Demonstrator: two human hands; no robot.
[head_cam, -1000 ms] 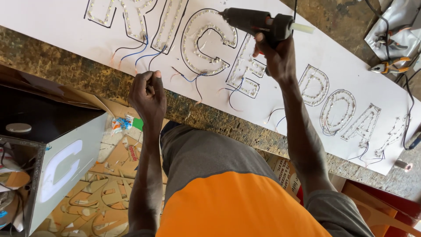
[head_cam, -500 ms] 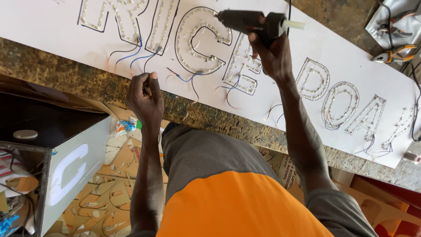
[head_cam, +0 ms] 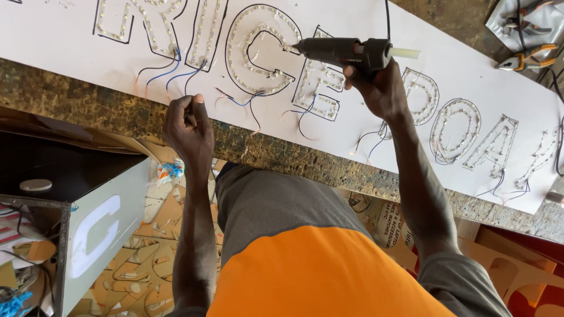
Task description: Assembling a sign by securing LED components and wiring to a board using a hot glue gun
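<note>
Speckled counter (head_cam: 282, 154) carries a white sign board (head_cam: 59, 41); right hand (head_cam: 379, 88) grasps the glue gun (head_cam: 343, 51) at upper centre, its long axis level, nozzle pointing left. Left hand (head_cam: 189, 126), clenched, sits lower left.

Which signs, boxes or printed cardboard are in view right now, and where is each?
Long white sign board: across the bench top, letter outlines filled with small LED dots, thin wires trailing.
Grey box sign: lower left, one white letter shape on its face.
Brown printed cardboard: below the bench, right of the legs.

Mottled worn workbench (head_cam: 282, 154), cardboard offcuts (head_cam: 135, 270) littering floor — grey box (head_cam: 100, 235) at left, daylight
</note>
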